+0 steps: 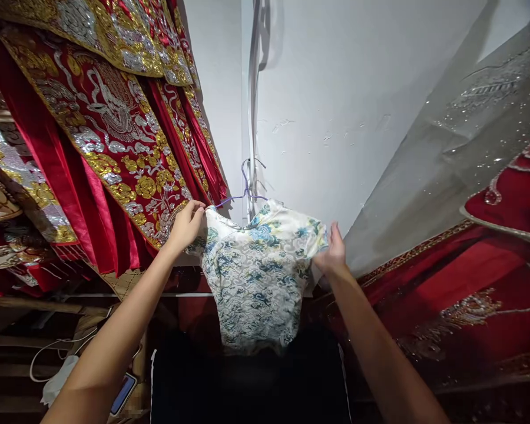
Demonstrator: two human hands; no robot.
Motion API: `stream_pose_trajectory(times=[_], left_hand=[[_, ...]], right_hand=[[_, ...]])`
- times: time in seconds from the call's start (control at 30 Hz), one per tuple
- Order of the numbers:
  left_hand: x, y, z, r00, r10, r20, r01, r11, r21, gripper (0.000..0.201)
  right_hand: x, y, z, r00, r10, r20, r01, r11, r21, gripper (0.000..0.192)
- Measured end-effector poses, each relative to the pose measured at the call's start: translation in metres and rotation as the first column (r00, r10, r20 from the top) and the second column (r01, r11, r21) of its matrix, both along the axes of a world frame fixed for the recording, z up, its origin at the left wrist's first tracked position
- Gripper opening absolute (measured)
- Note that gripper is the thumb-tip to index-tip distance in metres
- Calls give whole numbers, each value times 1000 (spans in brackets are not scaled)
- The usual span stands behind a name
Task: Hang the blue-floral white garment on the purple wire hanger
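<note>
A white floral short-sleeved top (258, 282) in blue, green and yellow hangs on a thin purple hanger (246, 191), whose hook sits by a white pole against the wall. My left hand (188, 224) pinches the top at its left shoulder, near the hanger's end. At the other side my right hand (333, 253) is closed on the right sleeve, its fingers partly hidden by the cloth. Between the two hands the top is spread out with its neck opening upward. Its lower end reaches my dark clothing, so I cannot tell how long it is.
Red embroidered garments (115, 118) with gold and silver hang close on the left. A sheer sequinned cloth (459, 135) and red beaded garments (459, 282) are on the right. A phone (124, 393) and a white cable (37, 359) lie low on the left.
</note>
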State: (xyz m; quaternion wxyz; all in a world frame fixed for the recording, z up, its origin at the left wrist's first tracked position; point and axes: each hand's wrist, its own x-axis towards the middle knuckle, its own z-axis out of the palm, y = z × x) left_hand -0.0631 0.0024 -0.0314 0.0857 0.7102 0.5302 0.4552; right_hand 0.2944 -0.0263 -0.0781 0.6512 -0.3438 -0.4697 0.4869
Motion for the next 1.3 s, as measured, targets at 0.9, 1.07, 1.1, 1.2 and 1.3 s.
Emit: stream_pose_trajectory(times=[0.9,1.07,1.1,1.2,1.3], left_hand=[[4,-92,66,903,-397,-165,345,898,-273,25],[-1,-118,92,794,-607,-24,471,639,-608,25],[2,-119,95,775,-631,32,494,573,-654,25],[10,-114,96,769,-634,75,512,542,-667,28],[11,-99,87,814,-581,10,503,696,-512,31]], right_hand=[[-33,-52,32,607,-57,793,-140,974,177,57],[-37,-44,19,621,-91,778,-141,964,225,55],[-38,-44,20,616,-25,787,-192,964,181,45],[-34,-46,21,583,215,783,-331,944,-13,34],[-14,-47,15,681,271,680,-310,948,-68,40]])
